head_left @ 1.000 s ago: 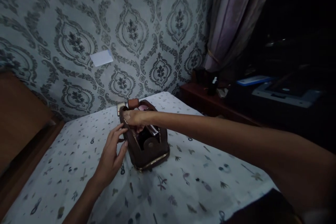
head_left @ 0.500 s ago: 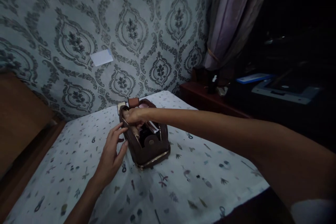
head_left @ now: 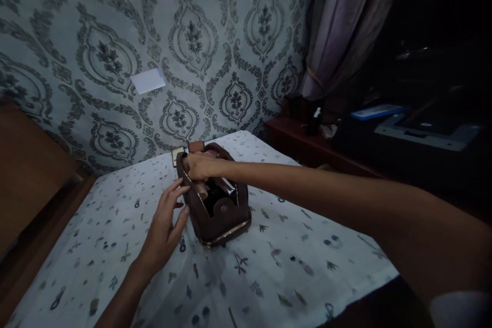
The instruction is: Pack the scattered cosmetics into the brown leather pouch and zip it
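A dark brown zip bag lies unzipped on a bed or table covered with a white patterned cloth. My right hand reaches over the bag's far end, its fingers down inside the opening and mostly hidden. Whether those fingers hold anything cannot be seen. Against the bag's left side rests my left hand, fingers spread and touching the outer wall. Inside the bag a shiny silvery item shows among dark contents too dim to name.
Behind the bag lie a small pale card-like item and a brown piece. A patterned wall stands at the back, with a white switch plate. At right is a dark red ledge below a tied curtain; brown furniture stands left.
My right hand has shifted slightly to the right and down within the bag's opening. My left hand stays against the bag's side. The view has moved a little.
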Demonstrator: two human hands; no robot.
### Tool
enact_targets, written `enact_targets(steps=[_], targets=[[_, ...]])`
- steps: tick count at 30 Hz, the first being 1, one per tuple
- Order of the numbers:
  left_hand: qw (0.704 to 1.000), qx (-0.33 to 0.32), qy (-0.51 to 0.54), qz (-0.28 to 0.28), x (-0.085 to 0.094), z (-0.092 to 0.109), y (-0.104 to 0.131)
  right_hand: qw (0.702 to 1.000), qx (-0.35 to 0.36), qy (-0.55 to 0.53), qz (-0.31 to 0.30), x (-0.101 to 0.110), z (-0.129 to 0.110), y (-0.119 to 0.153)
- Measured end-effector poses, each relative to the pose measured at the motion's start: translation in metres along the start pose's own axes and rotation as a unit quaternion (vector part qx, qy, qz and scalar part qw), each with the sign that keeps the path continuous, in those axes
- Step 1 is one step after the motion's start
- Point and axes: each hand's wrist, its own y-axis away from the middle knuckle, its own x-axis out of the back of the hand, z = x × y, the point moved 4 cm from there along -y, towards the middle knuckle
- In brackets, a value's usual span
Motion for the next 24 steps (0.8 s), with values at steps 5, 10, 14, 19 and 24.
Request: enact_targets(steps=[5, 10, 14, 19, 24], targets=[[1.000, 0.004, -0.003, -0.003, -0.001, -0.002, 0.001, 1.000, -0.003, 0.015, 0.022, 0.004, -0.004, 0.013], [1.000, 0.008, -0.024, 0.003, -0.001, -0.004, 0.002, 0.995, 0.003, 0.025, 0.100, 0.015, 0.007, 0.029], [1.000, -0.002, -0.023, 0.000, -0.001, -0.003, 0.003, 0.984, -0.003, 0.043, 0.175, 0.023, 0.026, 0.050], [1.000, -0.005, -0.026, 0.005, -0.001, -0.003, 0.003, 0.981, 0.073, 0.062, 0.169, 0.012, 0.026, 0.071], [1.000, 0.006, -0.025, 0.002, 0.000, -0.004, 0.003, 0.971, 0.180, 0.069, 0.142, 0.000, 0.011, 0.080]])
